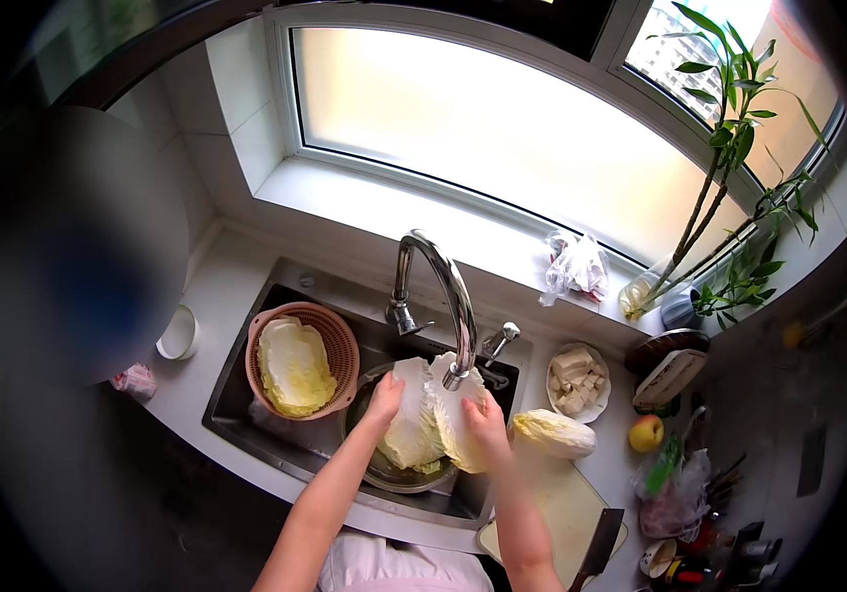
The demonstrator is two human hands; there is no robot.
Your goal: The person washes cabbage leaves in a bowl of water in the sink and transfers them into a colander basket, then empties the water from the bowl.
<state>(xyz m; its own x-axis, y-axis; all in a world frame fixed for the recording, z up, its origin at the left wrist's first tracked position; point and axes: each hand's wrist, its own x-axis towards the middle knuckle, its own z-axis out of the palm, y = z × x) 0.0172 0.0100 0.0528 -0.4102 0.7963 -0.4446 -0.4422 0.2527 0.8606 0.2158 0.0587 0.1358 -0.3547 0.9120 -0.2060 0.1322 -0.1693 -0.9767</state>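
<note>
L hand (pixel 383 403) & R hand (pixel 486 422): fingers clamped on leaves (pixel 410 426) over bowl (pixel 406 484), under tap (pixel 460 311). Basket (pixel 346 350) w/ more leaves (pixel 295 363) at bowl's 10 o'clock; cabbage (pixel 554 434) at its 3 o'clock

Faucet (pixel 462 316) glossy, smooth metal; sink (pixel 290 444) duller metal; basket (pixel 346 345) matt plastic; cabbage leaves (pixel 409 419) crinkled.

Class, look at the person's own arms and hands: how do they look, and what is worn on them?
The left hand and right hand are ungloved. Both forearms are slender and bare, with no sleeves in view. Pale clothing shows below. Any rings are too small to tell.
</note>
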